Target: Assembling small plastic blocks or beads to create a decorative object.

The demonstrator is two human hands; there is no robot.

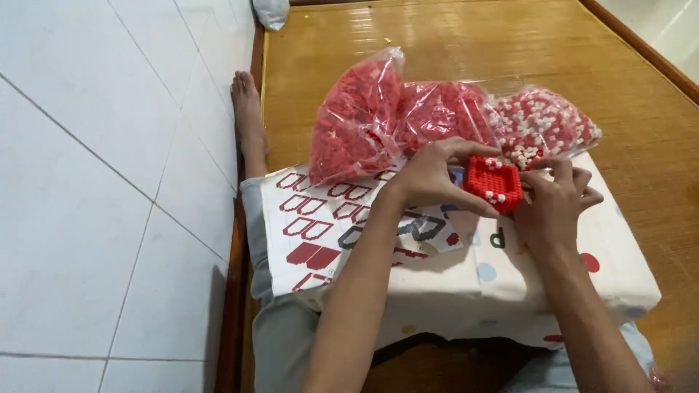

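Small red block tray [494, 182] with a few white studs, held above the far edge of the patterned cushion [510, 280]. Left hand [429, 177] pinches its left side, fingers curled over the rim. Right hand [555, 200] grips its right side, fingers clenched. Just behind: three clear bags, two of red pieces [354, 116] [437, 113], one mixed red-white [542, 124]. Printed sheet [320, 222] lies at cushion's left edge. Bamboo mat [466, 44] beyond.

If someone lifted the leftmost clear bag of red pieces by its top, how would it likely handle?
The leftmost bag would probably sag and shift, since its thin clear film is crinkled and packed with loose small pieces. It looks bulging, so likely weighty for its size. The glossy film may be slippery. It leans on the neighbouring bag and may slump once moved.
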